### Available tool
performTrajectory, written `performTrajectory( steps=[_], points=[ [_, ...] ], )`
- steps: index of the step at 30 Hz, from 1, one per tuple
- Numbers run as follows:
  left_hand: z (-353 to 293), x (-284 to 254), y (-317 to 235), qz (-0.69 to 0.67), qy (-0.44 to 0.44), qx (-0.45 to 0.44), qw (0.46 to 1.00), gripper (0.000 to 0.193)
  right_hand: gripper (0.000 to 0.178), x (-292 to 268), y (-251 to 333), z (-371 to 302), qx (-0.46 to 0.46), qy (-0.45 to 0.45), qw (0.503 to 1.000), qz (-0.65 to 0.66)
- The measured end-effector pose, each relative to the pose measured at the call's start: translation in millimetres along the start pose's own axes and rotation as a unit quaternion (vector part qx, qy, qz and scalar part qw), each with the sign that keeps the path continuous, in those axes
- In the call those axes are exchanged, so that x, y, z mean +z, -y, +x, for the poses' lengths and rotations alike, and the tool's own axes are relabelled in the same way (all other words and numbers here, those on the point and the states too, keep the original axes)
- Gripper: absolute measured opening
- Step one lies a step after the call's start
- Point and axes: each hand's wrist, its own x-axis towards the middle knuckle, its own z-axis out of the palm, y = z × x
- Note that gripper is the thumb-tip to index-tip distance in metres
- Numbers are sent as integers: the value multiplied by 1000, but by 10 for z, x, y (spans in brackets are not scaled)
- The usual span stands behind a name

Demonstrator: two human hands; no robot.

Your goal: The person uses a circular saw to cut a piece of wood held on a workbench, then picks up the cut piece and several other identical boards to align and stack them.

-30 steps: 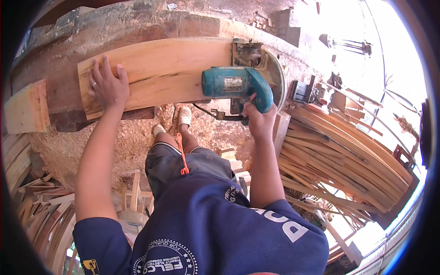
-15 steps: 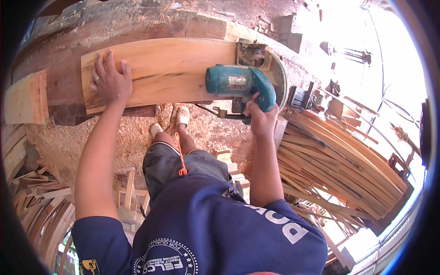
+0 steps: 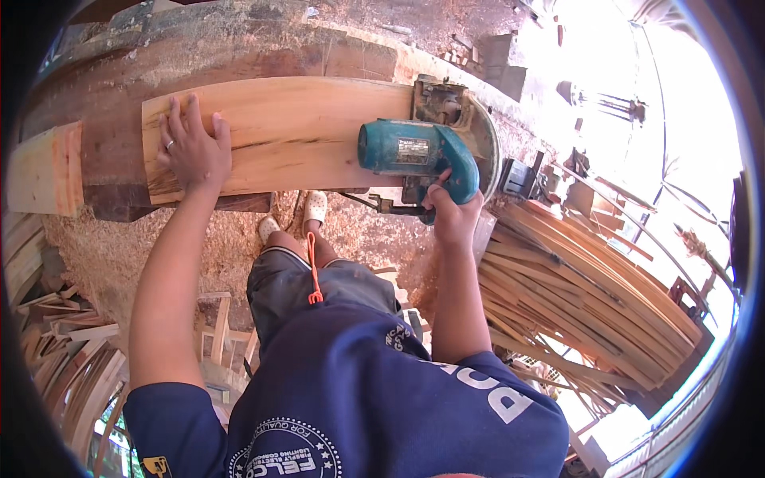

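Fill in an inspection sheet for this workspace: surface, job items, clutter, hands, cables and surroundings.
Surface: brown workbench, dusty and worn-looking.
Job items: a pale wooden board lying on it; a teal power saw at the board's right end, blade not visible.
Clutter: piled wood strips at right; more loose wood pieces at lower left.
Hands: left hand flat on the board's left part; right hand closed around the saw's handle.
Cables: dark cord near the saw, far end hidden.
Surroundings: shavings strewn around pale clogs; glare at upper right.
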Motion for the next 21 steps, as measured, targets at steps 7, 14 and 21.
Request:
performTrajectory(
  steps=[7, 14, 21],
  points=[
    [8, 3, -15, 8, 6, -5, 1000, 62, 11, 42, 52, 92, -3, 4, 1000, 0],
    [7, 6, 6, 5, -2, 0, 1000, 62, 11, 47, 106, 181, -14, 8, 1000, -24],
    [8, 28, 6, -3, -9, 1, 1000, 61, 11, 86, 129, 270, -31, 8, 999, -25]
  ],
)
